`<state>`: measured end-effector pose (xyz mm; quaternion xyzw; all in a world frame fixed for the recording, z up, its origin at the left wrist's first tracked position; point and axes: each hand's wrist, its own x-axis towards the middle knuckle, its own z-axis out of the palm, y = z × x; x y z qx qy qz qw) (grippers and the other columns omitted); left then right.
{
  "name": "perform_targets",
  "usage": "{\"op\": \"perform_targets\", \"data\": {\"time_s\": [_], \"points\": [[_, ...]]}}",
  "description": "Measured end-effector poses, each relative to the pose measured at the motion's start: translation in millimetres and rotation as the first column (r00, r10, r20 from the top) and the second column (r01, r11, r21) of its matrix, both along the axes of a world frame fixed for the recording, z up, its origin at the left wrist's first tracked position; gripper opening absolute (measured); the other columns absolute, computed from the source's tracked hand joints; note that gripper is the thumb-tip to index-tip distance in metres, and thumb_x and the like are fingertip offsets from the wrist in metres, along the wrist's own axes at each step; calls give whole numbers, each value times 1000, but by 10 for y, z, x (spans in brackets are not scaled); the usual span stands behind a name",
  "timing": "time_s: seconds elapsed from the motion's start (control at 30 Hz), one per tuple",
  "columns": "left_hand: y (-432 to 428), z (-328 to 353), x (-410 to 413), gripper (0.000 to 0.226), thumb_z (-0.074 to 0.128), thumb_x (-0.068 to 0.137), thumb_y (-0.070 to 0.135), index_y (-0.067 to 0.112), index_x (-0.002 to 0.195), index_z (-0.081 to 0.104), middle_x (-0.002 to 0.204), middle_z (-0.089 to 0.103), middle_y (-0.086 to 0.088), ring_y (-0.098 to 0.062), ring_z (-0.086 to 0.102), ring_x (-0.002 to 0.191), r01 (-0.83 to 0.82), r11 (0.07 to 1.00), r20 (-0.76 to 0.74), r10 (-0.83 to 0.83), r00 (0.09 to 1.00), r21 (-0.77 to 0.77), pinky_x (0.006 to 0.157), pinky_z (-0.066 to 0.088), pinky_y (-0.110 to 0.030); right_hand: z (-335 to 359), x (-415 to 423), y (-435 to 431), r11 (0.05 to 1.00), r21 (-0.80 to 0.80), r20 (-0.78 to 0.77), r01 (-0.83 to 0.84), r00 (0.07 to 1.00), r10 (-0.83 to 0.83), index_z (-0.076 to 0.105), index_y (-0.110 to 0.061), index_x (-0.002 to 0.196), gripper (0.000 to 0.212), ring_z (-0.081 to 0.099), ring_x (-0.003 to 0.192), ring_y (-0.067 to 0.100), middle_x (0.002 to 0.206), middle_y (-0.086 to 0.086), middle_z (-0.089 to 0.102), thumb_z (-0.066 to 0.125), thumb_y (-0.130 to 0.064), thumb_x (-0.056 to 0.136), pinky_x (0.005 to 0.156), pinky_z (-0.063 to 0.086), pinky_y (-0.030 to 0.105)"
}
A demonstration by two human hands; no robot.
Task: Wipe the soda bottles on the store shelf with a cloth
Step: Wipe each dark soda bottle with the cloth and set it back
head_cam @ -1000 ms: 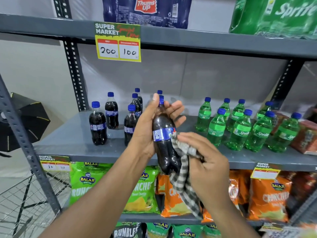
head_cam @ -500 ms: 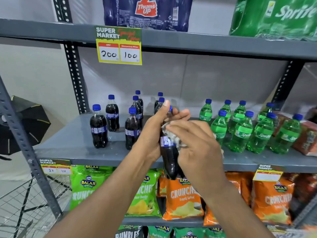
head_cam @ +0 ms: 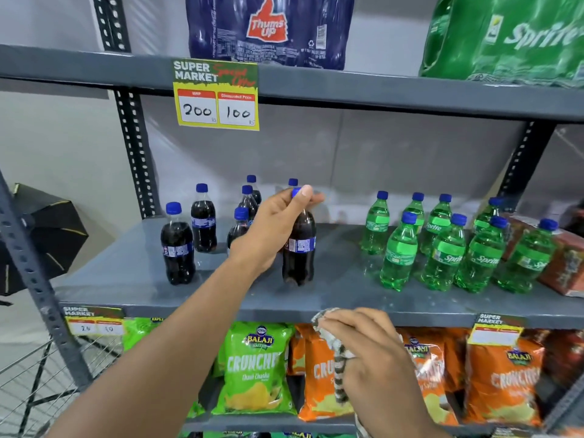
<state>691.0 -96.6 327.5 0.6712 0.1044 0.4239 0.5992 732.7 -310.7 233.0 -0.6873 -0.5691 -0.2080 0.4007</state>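
Observation:
A dark cola bottle (head_cam: 299, 248) with a blue cap stands upright on the grey middle shelf (head_cam: 126, 273). My left hand (head_cam: 271, 229) grips it around the cap and neck. Below the shelf edge, my right hand (head_cam: 369, 349) holds a bunched grey-and-white striped cloth (head_cam: 335, 349), away from the bottle. Several more cola bottles (head_cam: 177, 248) stand to the left and behind. Several green Sprite bottles (head_cam: 442, 248) stand to the right.
Shrink-wrapped Thums Up (head_cam: 268, 30) and Sprite packs (head_cam: 505, 39) sit on the top shelf behind a yellow price tag (head_cam: 216, 96). Green and orange snack bags (head_cam: 256, 368) fill the lower shelf. Red cartons (head_cam: 559, 257) stand at far right. A wire cart (head_cam: 34, 384) is lower left.
The cola bottle went from being held in front of the shelf and rubbed with the cloth to standing on the shelf. My right hand dropped below the shelf edge with the cloth.

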Motion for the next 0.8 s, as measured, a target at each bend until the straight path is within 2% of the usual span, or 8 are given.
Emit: {"op": "perform_targets", "data": {"time_s": [0.1,0.17,0.3,0.43,0.57,0.67,0.73,0.8], "points": [[183,-94,77,28,59,94,49,31,106,78,119,77,10,-18,66,120,-57,997,-53,60,997,49,110,47,-47,-44,129,-93,998,53,-106,28,994,-23,79,-23,101,77,54,102,4,107,-27,65,49,28,52,91,41,9],[288,-174,125,29,57,99,46,29,113,76,121,75,14,-14,66,119,-77,995,-81,82,993,61,110,48,-44,-32,197,-148,995,77,-159,56,986,-44,79,-25,101,85,57,104,6,110,-27,63,51,36,49,90,41,7],[403,-318,251,30,49,106,39,27,122,71,127,71,16,-8,60,126,-75,993,-159,89,983,91,112,44,-36,14,320,-235,991,87,-253,104,964,-79,79,-28,99,85,59,106,6,115,-26,63,51,38,53,87,39,3],[420,-436,347,26,48,106,39,30,120,68,126,67,16,2,56,122,-65,994,-222,84,971,92,105,41,-28,-13,395,-283,989,99,-295,113,952,-79,80,-29,97,86,59,108,5,114,-25,64,50,39,54,86,40,3],[439,-486,392,29,47,106,45,30,121,67,120,65,22,0,56,119,-106,988,-264,131,955,109,93,40,-21,-37,438,-309,988,108,-299,109,951,-72,79,-30,96,86,60,108,8,111,-23,66,49,39,54,88,41,7],[449,-480,403,32,47,105,48,30,122,67,121,66,17,-3,57,118,-118,987,-284,144,948,108,93,40,-24,-45,471,-327,989,106,-324,103,944,-64,80,-29,95,85,59,108,7,111,-24,66,48,39,55,86,40,4],[452,-487,408,32,49,103,49,29,123,64,124,67,8,-12,60,119,-130,984,-298,163,941,125,96,43,-29,-49,488,-342,990,104,-338,99,939,-58,79,-30,95,86,59,108,7,111,-24,66,48,39,55,85,40,3],[451,-481,409,23,53,103,44,32,121,63,122,69,4,-15,62,117,-145,979,-272,179,946,140,98,48,-31,-57,500,-357,990,98,-351,98,935,-58,79,-31,96,87,59,108,6,111,-25,65,48,39,56,84,41,3]]}}
